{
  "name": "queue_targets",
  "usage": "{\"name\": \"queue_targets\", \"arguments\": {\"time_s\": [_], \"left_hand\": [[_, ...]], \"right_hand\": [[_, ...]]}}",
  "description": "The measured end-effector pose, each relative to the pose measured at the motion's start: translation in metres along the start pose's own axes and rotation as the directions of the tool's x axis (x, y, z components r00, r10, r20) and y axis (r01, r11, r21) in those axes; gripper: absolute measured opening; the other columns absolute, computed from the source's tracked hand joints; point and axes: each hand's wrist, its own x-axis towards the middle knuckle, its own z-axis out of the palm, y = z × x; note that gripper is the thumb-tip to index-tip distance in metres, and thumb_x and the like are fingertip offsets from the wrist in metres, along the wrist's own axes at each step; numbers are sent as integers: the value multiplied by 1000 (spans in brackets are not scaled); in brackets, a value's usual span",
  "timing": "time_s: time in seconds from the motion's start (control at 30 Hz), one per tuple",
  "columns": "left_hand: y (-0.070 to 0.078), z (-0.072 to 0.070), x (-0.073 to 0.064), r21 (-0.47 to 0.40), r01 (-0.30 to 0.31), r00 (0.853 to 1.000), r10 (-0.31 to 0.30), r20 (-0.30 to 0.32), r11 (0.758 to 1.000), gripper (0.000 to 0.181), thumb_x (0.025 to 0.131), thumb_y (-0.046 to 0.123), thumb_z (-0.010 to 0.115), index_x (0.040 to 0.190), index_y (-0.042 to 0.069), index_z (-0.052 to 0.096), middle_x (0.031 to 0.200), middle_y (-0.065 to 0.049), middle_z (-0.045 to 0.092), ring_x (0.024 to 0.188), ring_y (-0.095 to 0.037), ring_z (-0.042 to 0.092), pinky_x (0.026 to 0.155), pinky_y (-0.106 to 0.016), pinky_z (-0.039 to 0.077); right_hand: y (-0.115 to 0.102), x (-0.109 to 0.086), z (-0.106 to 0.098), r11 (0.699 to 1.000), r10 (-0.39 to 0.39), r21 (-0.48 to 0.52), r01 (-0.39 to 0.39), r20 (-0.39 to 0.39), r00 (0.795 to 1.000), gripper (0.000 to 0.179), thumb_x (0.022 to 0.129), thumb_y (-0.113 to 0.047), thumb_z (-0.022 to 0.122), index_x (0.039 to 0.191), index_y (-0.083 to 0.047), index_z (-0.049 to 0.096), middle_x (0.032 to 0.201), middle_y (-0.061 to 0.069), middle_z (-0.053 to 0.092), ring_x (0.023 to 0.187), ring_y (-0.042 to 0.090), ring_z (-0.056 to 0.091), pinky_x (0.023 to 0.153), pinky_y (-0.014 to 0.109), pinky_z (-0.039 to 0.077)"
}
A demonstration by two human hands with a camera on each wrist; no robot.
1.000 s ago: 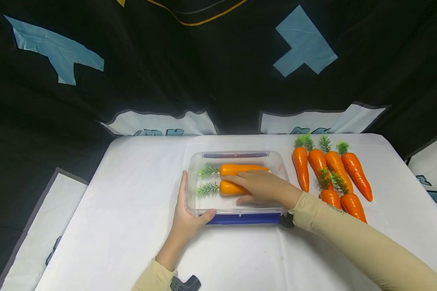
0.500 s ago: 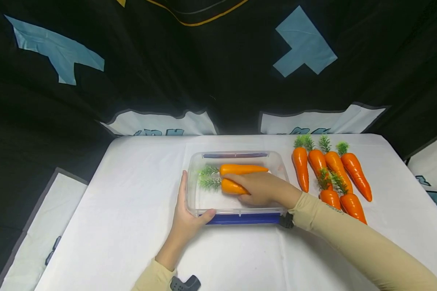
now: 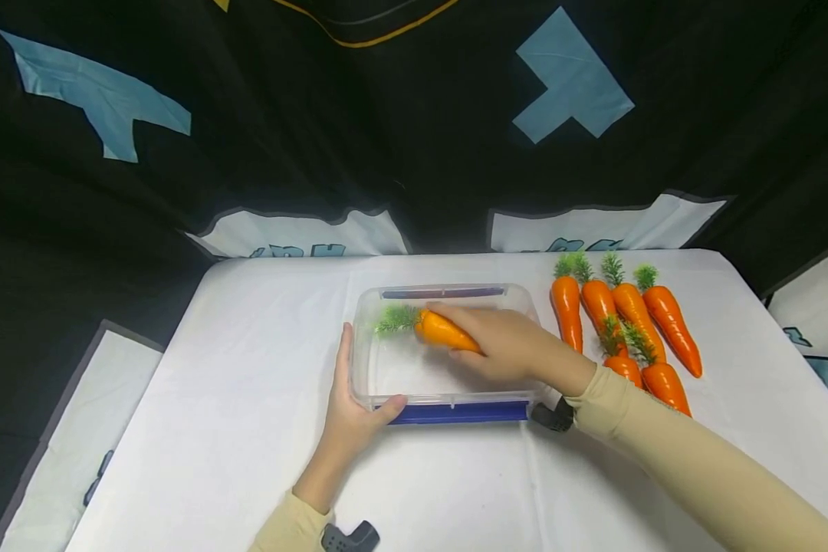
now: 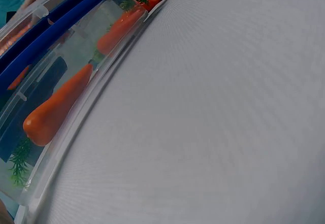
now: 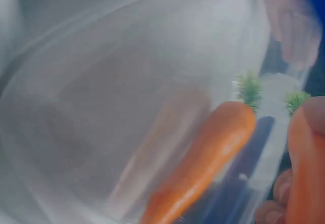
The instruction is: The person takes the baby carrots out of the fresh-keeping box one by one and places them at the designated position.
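Note:
A clear plastic box (image 3: pixel 414 378) with blue latches stands on the white table. My right hand (image 3: pixel 507 345) grips an orange toy carrot (image 3: pixel 445 331) inside it, green leaves to the left. In the head view, this carrot and the hand mostly cover a second carrot, while the right wrist view shows that second carrot (image 5: pixel 203 160) apart from the held one (image 5: pixel 304 173). My left hand (image 3: pixel 355 414) rests against the box's front left corner, fingers straight along the left wall and thumb on the front edge. Through the clear wall, the left wrist view shows a carrot (image 4: pixel 56 107).
Several more toy carrots (image 3: pixel 672 322) lie on the table (image 3: pixel 248 368) to the right of the box, in two rows with leaves toward the back. A black curtain (image 3: pixel 283 138) with blue patches hangs behind the table.
My right hand has closed round the nearer carrot and raised it, shifting it toward the back, where it overlaps the other carrot in view. My left hand has stayed at the box corner.

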Motion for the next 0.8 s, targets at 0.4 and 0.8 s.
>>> {"name": "queue_targets", "arguments": {"time_s": [0.4, 0.8], "left_hand": [[0, 0, 1, 6, 16, 1000, -16, 0, 1000, 122, 72, 23, 86, 159, 38, 3, 169, 1, 5, 155, -20, 7, 122, -63, 8], [0, 1, 0, -16, 6, 1000, -6, 6, 1000, 122, 71, 21, 86, 161, 31, 4, 169, -1, 5, 155, -19, 7, 123, -63, 7]], "right_hand": [[-9, -41, -41, 990, 138, 33, -134, -158, 978, 75, 98, -47, 54, 159, -39, 12, 104, -2, 63, 80, 15, 58, 65, 28, 54], [16, -109, -43, 942, 334, 55, -330, -213, 918, 79, 99, -48, 53, 160, -34, 6, 88, 4, 63, 75, 18, 58, 64, 35, 53]]}}
